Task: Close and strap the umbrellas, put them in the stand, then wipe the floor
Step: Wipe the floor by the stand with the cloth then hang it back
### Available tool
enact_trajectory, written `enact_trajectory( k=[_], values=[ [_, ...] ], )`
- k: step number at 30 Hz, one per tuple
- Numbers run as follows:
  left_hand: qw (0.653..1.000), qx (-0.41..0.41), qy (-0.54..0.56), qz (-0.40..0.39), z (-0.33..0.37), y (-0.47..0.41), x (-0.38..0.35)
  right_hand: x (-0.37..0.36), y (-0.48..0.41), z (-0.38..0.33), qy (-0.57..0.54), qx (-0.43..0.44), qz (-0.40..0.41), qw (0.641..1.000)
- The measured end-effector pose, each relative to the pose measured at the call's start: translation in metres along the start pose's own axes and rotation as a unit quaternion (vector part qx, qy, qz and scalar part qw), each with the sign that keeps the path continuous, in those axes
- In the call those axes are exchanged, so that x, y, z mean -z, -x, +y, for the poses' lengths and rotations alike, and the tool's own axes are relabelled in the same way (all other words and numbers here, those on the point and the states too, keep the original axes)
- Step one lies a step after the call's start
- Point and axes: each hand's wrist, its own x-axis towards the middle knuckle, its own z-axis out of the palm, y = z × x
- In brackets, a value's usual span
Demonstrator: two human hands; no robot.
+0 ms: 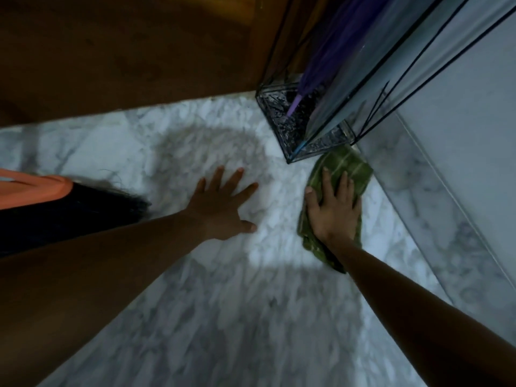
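My right hand (333,210) lies flat on a green checked cloth (347,167), pressing it to the white marble floor (251,317) right beside the umbrella stand. My left hand (223,208) rests on the floor with its fingers spread, a short way left of the cloth. The stand (282,118) is a clear square box with a black wire frame, in the corner at the upper right. A closed purple umbrella (315,76) and a closed pale blue one (371,71) stand in it, tips down.
A brown wooden door (125,51) runs along the far side of the floor. A pale wall with a marble skirting (435,208) borders the right. Dark hair and an orange garment (36,185) hang in at the left.
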Motion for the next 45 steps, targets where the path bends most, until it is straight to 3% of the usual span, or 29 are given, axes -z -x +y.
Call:
enact_trajectory(
  k=[7,16,20,27,31,35,39,45],
  values=[
    [0.981,-0.046,0.154,0.112,-0.029,0.014,0.008,-0.009,0.074,-0.059,-0.008,0.196,-0.037,0.980],
    [0.984,0.109,0.096,0.102,-0.079,0.016,0.039,-0.010,0.046,-0.090,-0.003,0.313,-0.036,0.949],
    [0.981,0.146,0.110,0.060,-0.082,0.007,0.048,-0.013,0.002,-0.128,0.008,0.302,-0.031,0.953],
    [0.990,0.122,0.071,0.015,-0.094,0.005,0.058,-0.019,-0.079,-0.186,-0.017,0.233,-0.012,0.972],
    [0.990,0.123,0.063,0.008,-0.091,0.002,0.059,-0.022,-0.092,-0.216,-0.022,0.196,0.017,0.980],
    [0.991,0.121,0.062,0.002,-0.089,0.004,0.062,-0.023,-0.091,-0.234,-0.004,0.179,-0.011,0.984],
    [0.991,0.123,0.052,-0.007,-0.097,0.016,0.080,-0.024,-0.075,-0.229,-0.001,0.296,-0.015,0.955],
    [0.958,0.285,0.034,-0.010,-0.133,0.031,0.082,-0.025,-0.039,-0.221,0.016,0.467,-0.024,0.884]
  ],
)
